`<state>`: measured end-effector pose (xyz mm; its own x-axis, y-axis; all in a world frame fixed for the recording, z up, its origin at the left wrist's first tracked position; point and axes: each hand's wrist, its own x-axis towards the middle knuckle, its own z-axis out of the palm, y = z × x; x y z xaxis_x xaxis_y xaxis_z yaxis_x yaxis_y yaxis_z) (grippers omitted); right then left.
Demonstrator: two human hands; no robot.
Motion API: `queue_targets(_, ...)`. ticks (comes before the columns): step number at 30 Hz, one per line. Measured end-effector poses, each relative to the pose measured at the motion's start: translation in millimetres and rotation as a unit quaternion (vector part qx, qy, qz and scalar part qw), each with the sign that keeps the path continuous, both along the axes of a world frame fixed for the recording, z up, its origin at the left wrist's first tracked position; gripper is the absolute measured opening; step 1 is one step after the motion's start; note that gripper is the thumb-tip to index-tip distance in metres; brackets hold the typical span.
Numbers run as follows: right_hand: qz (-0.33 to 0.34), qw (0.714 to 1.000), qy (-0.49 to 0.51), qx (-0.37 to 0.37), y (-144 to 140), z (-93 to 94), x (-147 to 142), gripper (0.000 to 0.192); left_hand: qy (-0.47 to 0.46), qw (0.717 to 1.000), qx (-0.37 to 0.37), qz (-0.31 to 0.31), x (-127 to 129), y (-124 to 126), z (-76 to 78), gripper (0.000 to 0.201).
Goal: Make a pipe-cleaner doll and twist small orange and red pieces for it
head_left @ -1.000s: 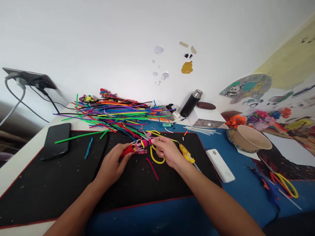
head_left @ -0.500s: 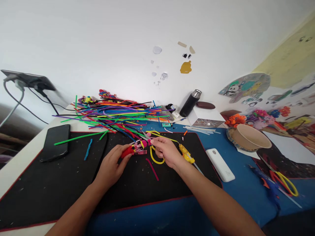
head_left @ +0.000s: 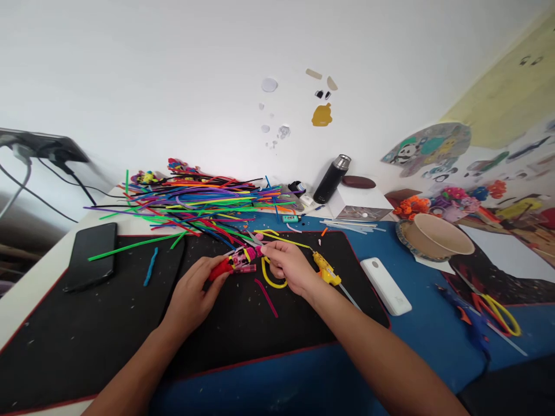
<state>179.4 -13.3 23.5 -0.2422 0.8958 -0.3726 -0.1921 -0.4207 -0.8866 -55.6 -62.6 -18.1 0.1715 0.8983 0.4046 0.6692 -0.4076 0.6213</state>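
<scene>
My left hand (head_left: 197, 292) is closed around the red lower end of a small pipe-cleaner doll (head_left: 241, 258), coloured red, pink and yellow with some black. The doll lies on its side above the black mat (head_left: 225, 341). At its pink end, the fingers of my right hand (head_left: 288, 266) pinch a bit of pink pipe cleaner (head_left: 259, 251); the fingertips partly hide it. Under that hand lie yellow-handled scissors (head_left: 274, 283), mostly covered. A dark pink pipe cleaner piece (head_left: 266, 299) rests nearer me. Just right of my right hand is a yellow glue gun (head_left: 326, 269).
A heap of coloured pipe cleaners (head_left: 203, 199) spreads along the wall. A phone (head_left: 93, 254) lies left, a white power bank (head_left: 385, 286) right. Beyond stand a black flask (head_left: 332, 179) and a bowl (head_left: 444, 234). A blue glue gun (head_left: 470, 323) and scissors (head_left: 498, 312) lie far right.
The view has shifted slightly, so most things sit a little further left. Both hands keep their grip on the doll, with little visible movement.
</scene>
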Motion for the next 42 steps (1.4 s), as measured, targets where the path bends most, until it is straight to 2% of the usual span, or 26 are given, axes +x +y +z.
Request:
queue_targets(18,0.004,1.000,0.005,-0.006,2.2,-2.7,-1.7,0.043,0.028,0.998,0.051,-0.011,-0.6,1.0,-0.5,0.027)
queue_targets(42,0.008,1.000,0.006,0.006,1.6,0.1,-4.3,0.040,0.019,0.999,0.049,-0.008,0.3,-0.3,-0.2,0.027)
